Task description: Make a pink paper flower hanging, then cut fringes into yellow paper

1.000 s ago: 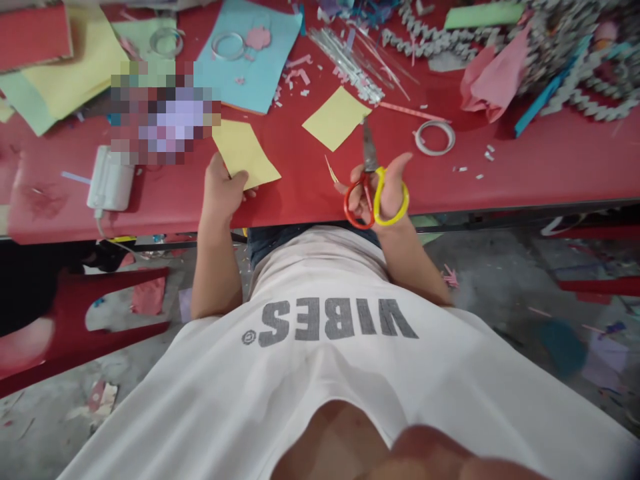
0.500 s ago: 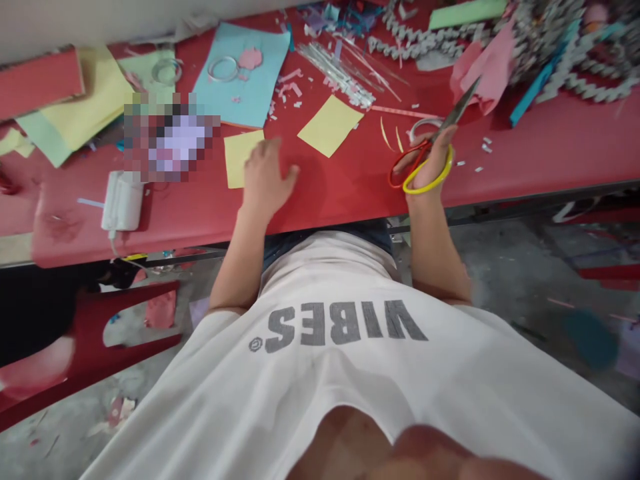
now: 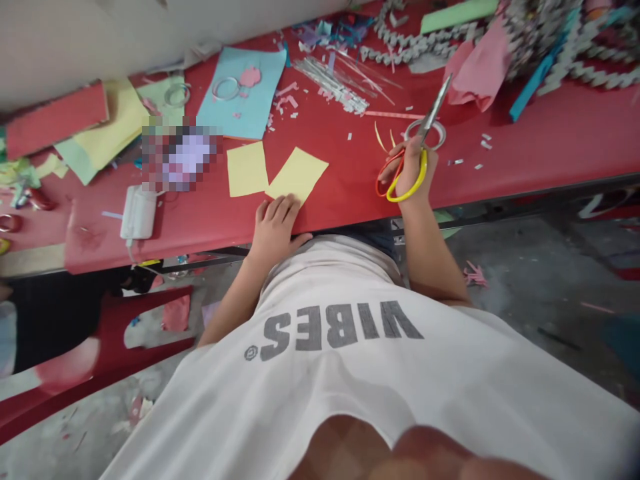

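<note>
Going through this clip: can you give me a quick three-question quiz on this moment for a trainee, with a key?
1. What does the right hand hold?
2. True or false: the left hand grips a stapler.
3. What colour is the paper sheet nearest the left hand: A blue, B yellow, or C green?

Key: 1 scissors with red and yellow handles; 2 false; 3 B.

Loose off-white T-shirt (image 3: 320, 387) with bold grey "VIBES" lettering (image 3: 335, 328)
</note>
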Motion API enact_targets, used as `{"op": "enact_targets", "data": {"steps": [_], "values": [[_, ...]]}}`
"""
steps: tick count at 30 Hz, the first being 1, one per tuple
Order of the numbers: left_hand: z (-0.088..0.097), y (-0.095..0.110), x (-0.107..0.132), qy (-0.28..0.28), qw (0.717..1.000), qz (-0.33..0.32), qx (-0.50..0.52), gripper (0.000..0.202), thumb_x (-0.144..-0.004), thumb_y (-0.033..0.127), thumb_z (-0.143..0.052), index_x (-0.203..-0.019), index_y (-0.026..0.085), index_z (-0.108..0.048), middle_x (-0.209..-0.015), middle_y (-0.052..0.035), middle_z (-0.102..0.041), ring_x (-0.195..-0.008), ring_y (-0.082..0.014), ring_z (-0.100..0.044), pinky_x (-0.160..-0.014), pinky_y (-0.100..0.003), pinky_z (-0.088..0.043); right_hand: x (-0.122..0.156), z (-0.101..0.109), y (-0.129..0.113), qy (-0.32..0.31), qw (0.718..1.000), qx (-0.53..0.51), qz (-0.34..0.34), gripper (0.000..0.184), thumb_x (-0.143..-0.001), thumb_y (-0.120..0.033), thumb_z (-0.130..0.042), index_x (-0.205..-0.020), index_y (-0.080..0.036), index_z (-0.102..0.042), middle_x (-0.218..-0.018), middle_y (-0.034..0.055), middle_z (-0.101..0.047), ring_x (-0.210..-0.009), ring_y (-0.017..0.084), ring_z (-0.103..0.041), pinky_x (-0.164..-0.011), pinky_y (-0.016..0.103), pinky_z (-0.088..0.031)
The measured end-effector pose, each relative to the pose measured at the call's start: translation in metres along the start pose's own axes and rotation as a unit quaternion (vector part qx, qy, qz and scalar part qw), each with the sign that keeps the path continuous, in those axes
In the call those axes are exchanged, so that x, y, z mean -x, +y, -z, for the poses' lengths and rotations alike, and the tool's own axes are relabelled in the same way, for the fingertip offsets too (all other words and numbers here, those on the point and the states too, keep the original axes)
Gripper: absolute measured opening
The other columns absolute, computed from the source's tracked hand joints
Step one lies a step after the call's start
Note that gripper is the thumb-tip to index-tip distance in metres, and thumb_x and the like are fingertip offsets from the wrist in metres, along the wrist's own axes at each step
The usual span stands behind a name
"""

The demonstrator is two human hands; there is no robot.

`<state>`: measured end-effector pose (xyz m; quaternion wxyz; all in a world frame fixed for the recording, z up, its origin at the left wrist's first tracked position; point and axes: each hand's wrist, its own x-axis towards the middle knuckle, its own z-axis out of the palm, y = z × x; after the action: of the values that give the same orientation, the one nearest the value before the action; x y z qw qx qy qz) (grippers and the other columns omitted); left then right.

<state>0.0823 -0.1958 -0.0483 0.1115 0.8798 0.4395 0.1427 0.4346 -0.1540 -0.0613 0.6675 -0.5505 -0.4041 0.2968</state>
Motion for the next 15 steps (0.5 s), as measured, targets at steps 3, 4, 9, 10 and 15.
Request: {"op": "enact_targets", "data": {"steps": [3, 4, 9, 10, 15], "values": [[-0.007, -0.017, 0.035, 0.057, 0.998, -0.006, 0.015, 0.039, -0.107, 0.046, -0.065, -0.139, 0.028, -0.079, -0.149, -0.0101, -0.078, -0.130, -0.0421, -0.069, -0.116, -0.068, -0.044, 0.000, -0.001, 0.000, 0.003, 1.000, 0.008, 0.001, 0.081, -0.093, -0.105, -0.040, -0.083, -0.029, -0.067, -0.050, -0.0026, -0.065, -0.042, 0.017, -0.058, -0.048, 0.037, -0.042], [-0.009, -0.020, 0.043, 0.070, 0.997, -0.012, 0.026, 0.028, -0.107, 0.042, -0.063, -0.123, 0.031, -0.085, -0.131, -0.0080, -0.085, -0.114, -0.0386, -0.074, -0.107, -0.066, -0.049, 0.001, -0.002, 0.000, 0.002, 1.000, 0.012, 0.002, 0.080, -0.093, -0.105, -0.041, -0.083, -0.029, -0.067, -0.051, -0.0024, -0.065, -0.042, 0.018, -0.058, -0.048, 0.037, -0.042], [0.009, -0.012, 0.039, 0.222, 0.967, 0.038, 0.119, 0.027, -0.109, 0.045, -0.060, -0.096, 0.032, -0.080, -0.104, -0.0081, -0.084, -0.098, -0.0316, -0.076, -0.091, -0.057, -0.060, 0.001, -0.014, -0.010, -0.030, 1.000, 0.004, 0.003, 0.072, -0.097, -0.097, -0.050, -0.086, -0.029, -0.070, -0.056, 0.0005, -0.069, -0.046, 0.025, -0.064, -0.050, 0.042, -0.050], [0.018, -0.009, 0.026, 0.259, 0.954, 0.067, 0.135, 0.026, -0.112, 0.047, -0.057, -0.107, 0.031, -0.077, -0.112, -0.0087, -0.082, -0.107, -0.0315, -0.076, -0.096, -0.056, -0.062, -0.005, -0.021, -0.013, -0.052, 0.999, -0.009, 0.002, 0.069, -0.096, -0.096, -0.056, -0.090, -0.029, -0.071, -0.060, 0.0008, -0.072, -0.050, 0.025, -0.068, -0.053, 0.043, -0.056], [0.060, -0.027, -0.094, 0.378, 0.850, 0.142, 0.337, 0.030, -0.108, 0.055, -0.067, -0.108, 0.025, -0.071, -0.099, -0.0025, -0.070, -0.098, -0.0244, -0.078, -0.088, -0.040, -0.064, -0.080, -0.086, -0.030, -0.177, 0.979, -0.096, -0.028, 0.059, -0.079, -0.068, -0.098, -0.108, -0.027, -0.067, -0.084, -0.0033, -0.076, -0.070, 0.017, -0.075, -0.063, 0.033, -0.065]]}}
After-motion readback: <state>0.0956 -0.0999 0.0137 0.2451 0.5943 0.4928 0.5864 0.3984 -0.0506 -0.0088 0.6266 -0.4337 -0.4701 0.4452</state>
